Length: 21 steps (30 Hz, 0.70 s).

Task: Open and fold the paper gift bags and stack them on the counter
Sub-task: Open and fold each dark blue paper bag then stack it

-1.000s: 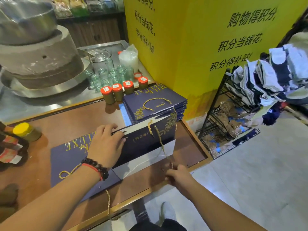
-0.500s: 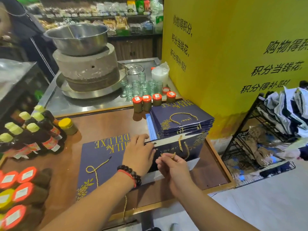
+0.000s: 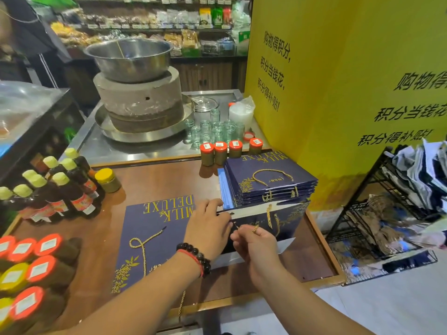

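Observation:
A navy paper gift bag [image 3: 287,220] with gold print and a white inner rim lies partly open on the wooden counter [image 3: 154,182]. My left hand [image 3: 208,228] rests on its top edge, fingers bent over the rim. My right hand [image 3: 256,243] pinches the end of the bag's gold cord handle [image 3: 254,228]. Under my left arm a flat navy bag [image 3: 154,238] printed MILK DELUXE lies with a loose gold cord. Behind stands a stack of flat navy bags [image 3: 268,180].
Dark bottles with pale caps [image 3: 60,189] and orange-lidded bottles [image 3: 31,267] crowd the left. Orange-lidded jars [image 3: 229,152], small glasses [image 3: 212,131] and a stone mill with a steel bowl [image 3: 137,93] stand behind. A yellow pillar [image 3: 338,93] and a wire rack [image 3: 387,213] are at right.
My right hand came up from the counter's front edge to the bag's cord handle and now pinches it. My left hand stayed on the bag's rim. The camera tilted up and left.

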Each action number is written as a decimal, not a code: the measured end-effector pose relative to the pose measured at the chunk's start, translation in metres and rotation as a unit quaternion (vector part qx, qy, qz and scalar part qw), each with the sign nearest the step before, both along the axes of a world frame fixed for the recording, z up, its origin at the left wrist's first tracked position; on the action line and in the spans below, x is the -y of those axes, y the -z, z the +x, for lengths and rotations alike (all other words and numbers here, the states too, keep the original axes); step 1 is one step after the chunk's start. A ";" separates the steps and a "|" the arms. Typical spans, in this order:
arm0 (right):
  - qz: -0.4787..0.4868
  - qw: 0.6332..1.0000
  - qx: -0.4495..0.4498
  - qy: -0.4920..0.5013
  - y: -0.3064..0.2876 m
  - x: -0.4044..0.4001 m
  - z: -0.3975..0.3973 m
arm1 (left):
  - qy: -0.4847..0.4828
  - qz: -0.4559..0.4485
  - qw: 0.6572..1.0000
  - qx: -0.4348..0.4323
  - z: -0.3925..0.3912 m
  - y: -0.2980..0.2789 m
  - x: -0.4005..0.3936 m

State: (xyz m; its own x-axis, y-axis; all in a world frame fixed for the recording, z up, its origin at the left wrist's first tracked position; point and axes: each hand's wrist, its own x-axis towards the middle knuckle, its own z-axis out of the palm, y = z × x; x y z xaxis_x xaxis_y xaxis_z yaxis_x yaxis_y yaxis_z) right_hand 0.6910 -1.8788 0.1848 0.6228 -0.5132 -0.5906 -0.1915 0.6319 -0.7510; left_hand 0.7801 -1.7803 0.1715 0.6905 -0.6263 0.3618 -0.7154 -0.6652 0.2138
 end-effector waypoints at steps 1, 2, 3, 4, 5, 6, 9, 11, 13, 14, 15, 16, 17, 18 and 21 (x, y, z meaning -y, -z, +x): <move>-0.002 1.000 -0.002 0.000 0.001 0.000 0.000 | 0.000 -0.002 1.000 0.001 0.000 0.000 0.000; -0.005 1.000 -0.001 0.000 0.001 0.000 0.000 | 0.000 -0.005 1.000 0.001 0.000 0.000 0.000; -0.009 1.000 0.002 -0.002 0.002 0.000 0.000 | 0.001 -0.008 1.000 -0.001 0.000 0.000 0.000; -0.015 1.000 0.005 -0.002 0.001 -0.001 -0.001 | 0.001 -0.010 1.000 -0.003 0.001 0.000 0.000; -0.022 1.000 0.007 0.001 0.001 -0.001 -0.001 | 0.001 -0.011 1.000 -0.005 0.000 0.000 0.000; -0.027 1.000 0.009 0.006 0.001 -0.002 -0.002 | 0.000 -0.010 1.000 -0.006 0.000 0.000 0.000; -0.051 0.998 0.006 0.021 0.000 -0.002 -0.001 | -0.003 -0.014 1.000 -0.005 0.000 -0.001 -0.001; -0.055 0.998 0.002 0.023 0.001 -0.002 0.000 | -0.006 -0.014 1.000 -0.004 0.000 -0.001 0.000; -0.049 0.999 -0.001 0.021 0.002 -0.002 0.000 | -0.007 -0.016 1.000 -0.005 -0.001 -0.001 0.001; -0.049 0.999 -0.004 0.018 0.002 -0.002 0.000 | -0.006 -0.013 1.000 -0.010 -0.002 -0.002 0.001; -0.051 0.999 -0.007 0.014 0.003 -0.003 0.001 | -0.006 -0.008 1.000 -0.017 -0.002 -0.002 0.001; -0.053 0.998 -0.008 0.012 0.003 -0.003 0.001 | -0.006 -0.003 1.000 -0.026 -0.002 -0.002 0.002; -0.054 0.998 -0.008 0.011 0.002 -0.003 0.001 | -0.005 -0.002 0.999 -0.032 -0.002 -0.003 0.001; -0.055 0.998 -0.008 0.010 0.002 -0.004 0.002 | -0.003 -0.003 0.999 -0.032 -0.002 -0.003 0.001; -0.080 0.997 -0.021 0.001 0.001 -0.003 0.002 | -0.003 -0.010 1.000 -0.028 -0.001 -0.003 0.000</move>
